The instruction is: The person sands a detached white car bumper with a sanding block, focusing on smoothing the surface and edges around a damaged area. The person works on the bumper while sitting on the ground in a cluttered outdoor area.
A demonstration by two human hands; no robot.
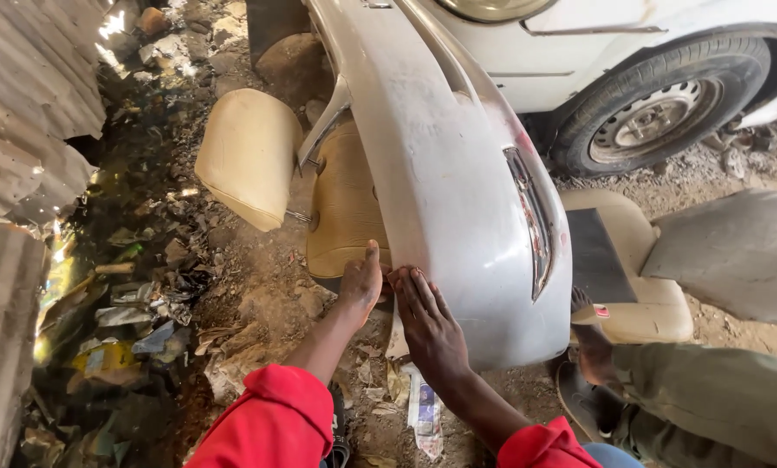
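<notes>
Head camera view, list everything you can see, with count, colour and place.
bumper: one, grey-white, propped across the middle
car seat: one, tan, behind the bumper
headrest: one, tan, left of the seat
car: one, white, top right
wheel: one, black tyre, top right
corrugated sheets: grey, left edge
litter: mixed, ground at left
other person's leg: olive trousers, bottom right
left hand: against the bumper's edge
right hand: flat on the bumper

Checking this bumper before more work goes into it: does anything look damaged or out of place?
Yes. The grey bumper is off the car, propped on tan seat cushions. Its paint looks dull and patchy, reddish near the lamp slot. Both hands, left and right, press its lower edge.
</notes>
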